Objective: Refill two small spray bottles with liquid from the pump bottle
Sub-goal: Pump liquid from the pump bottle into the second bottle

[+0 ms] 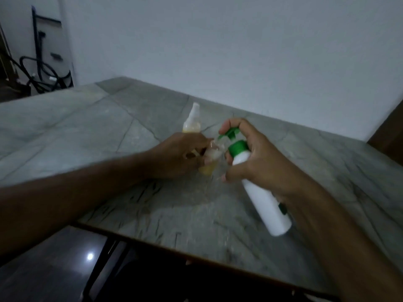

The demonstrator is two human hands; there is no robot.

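Right hand [250, 158] wraps the tilted white pump bottle [261, 192] near its green collar, 1 finger on the pump head. Left hand [181, 158] closes its fingers round a small spray bottle [209, 164], neck at the nozzle. Spray bottle 2 [193, 120] stands capped behind on the table [87, 127]. Both look light, smooth plastic, likely slippery if wetted; grip mid-body.

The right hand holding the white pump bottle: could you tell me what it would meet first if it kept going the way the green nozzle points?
Most likely the small clear spray bottle held in the left hand; the right hand aims the green nozzle at it, though blur hides the gap.
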